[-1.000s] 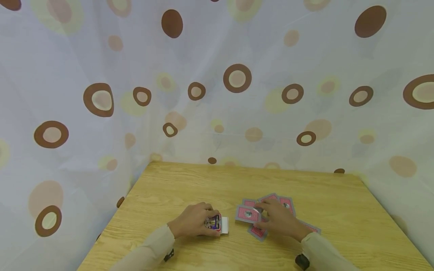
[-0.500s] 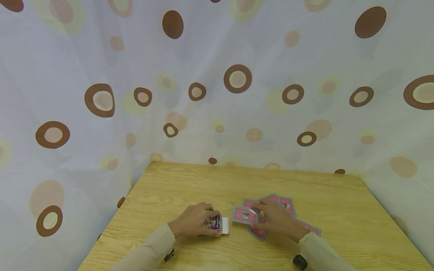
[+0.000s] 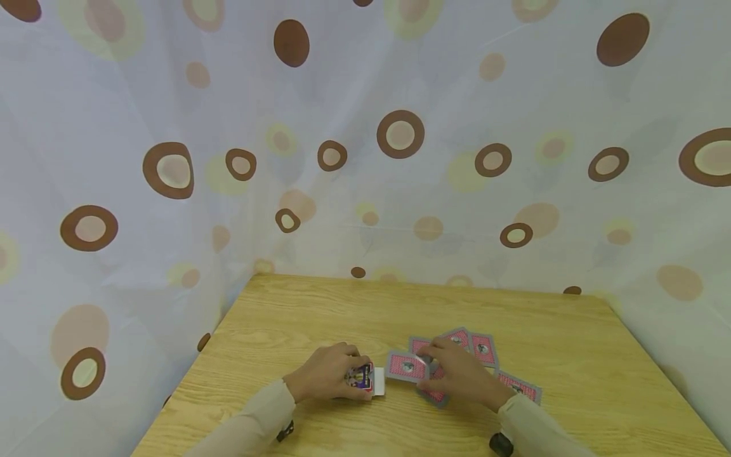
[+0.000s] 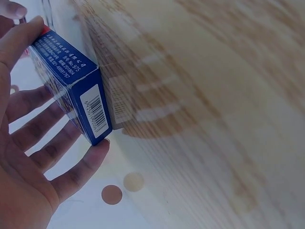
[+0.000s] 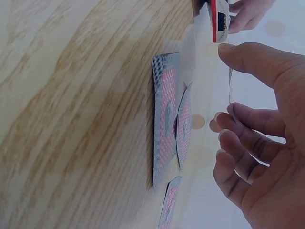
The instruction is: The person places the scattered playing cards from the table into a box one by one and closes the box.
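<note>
Thumb and fingers of my left hand (image 3: 321,376) grip a blue playing-card box (image 3: 360,377) on the table, left of centre in the head view. Its white flap (image 3: 379,381) sticks out at the right end. In the left wrist view a barcode shows on the box's closed end (image 4: 94,112). My right hand (image 3: 464,373) pinches a red-backed playing card (image 3: 407,366) between thumb and fingers; the card's left end is close to the flap. Edge-on, that card (image 5: 230,90) looks like a thin, slightly bowed line in the right wrist view.
Several more red-backed cards lie face down around the right hand: one at the back (image 3: 483,349), one by the right wrist (image 3: 521,386), others partly under the hand. The wooden table (image 3: 320,304) meets a dotted curtain (image 3: 365,190) behind and at the sides.
My right hand has moved left with the pinched card, bringing it up close to the box flap. The left hand and box have stayed in place.
</note>
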A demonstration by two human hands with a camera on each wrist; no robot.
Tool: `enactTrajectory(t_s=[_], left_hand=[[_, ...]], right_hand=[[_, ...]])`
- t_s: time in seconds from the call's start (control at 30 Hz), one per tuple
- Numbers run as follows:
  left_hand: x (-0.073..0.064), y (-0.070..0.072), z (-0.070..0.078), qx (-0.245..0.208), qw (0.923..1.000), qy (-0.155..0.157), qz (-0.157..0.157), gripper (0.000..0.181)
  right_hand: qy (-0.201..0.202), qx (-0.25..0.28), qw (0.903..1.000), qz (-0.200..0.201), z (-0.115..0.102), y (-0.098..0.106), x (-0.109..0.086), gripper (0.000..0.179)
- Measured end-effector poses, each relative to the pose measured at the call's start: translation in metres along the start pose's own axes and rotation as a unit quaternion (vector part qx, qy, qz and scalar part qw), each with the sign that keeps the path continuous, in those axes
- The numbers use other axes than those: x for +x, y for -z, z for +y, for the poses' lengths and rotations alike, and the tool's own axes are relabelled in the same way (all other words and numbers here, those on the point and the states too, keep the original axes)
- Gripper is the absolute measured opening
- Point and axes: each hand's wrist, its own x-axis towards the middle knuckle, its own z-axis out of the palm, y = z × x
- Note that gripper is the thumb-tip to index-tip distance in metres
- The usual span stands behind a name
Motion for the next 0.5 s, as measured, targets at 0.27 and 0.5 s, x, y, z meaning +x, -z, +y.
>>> enactTrajectory(t_s=[0.27,0.5], left_hand=[[0.0001,0.0047,0.0015,-0.002,1.0,0.001,-0.007,0.073],[-0.0004,0.0058,0.0026,-0.004,0.9999,0.004,-0.01,0.076]], right_hand=[[-0.007,0.006,0.9999,0.01,-0.001,0.0006,0.0015,0.067],[0.009,0.003,0.9998,0.018,-0.0045,0.0018,0.0044,0.067]])
